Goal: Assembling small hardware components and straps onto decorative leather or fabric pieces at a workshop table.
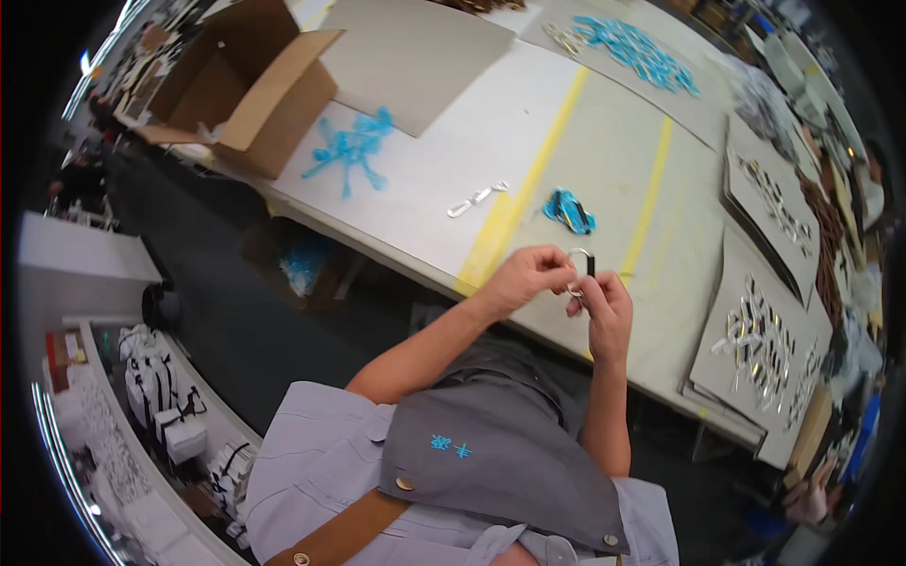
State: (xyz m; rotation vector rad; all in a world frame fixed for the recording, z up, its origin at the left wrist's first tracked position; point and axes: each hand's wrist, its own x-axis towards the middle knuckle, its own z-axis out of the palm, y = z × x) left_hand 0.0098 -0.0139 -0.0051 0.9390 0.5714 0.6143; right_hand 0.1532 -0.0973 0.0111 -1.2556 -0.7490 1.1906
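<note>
My left hand (527, 276) and my right hand (604, 311) meet just above the near edge of the white worktable (453, 160). Between their fingertips they hold a small metal ring clip with a short black strap (582, 264). My left hand pinches the ring from the left, my right hand grips it from below and the right. A small bundle of blue and black straps (568, 210) lies on the table just beyond my hands. A loose silver clip (477, 199) lies further left.
An open cardboard box (247, 90) stands at the table's far left, with blue ties (351, 149) beside it and a flat cardboard sheet (406, 52) behind. Cardboard trays of silver clips (763, 340) lie at the right. More blue straps (637, 52) lie far back. Yellow tape lines cross the table.
</note>
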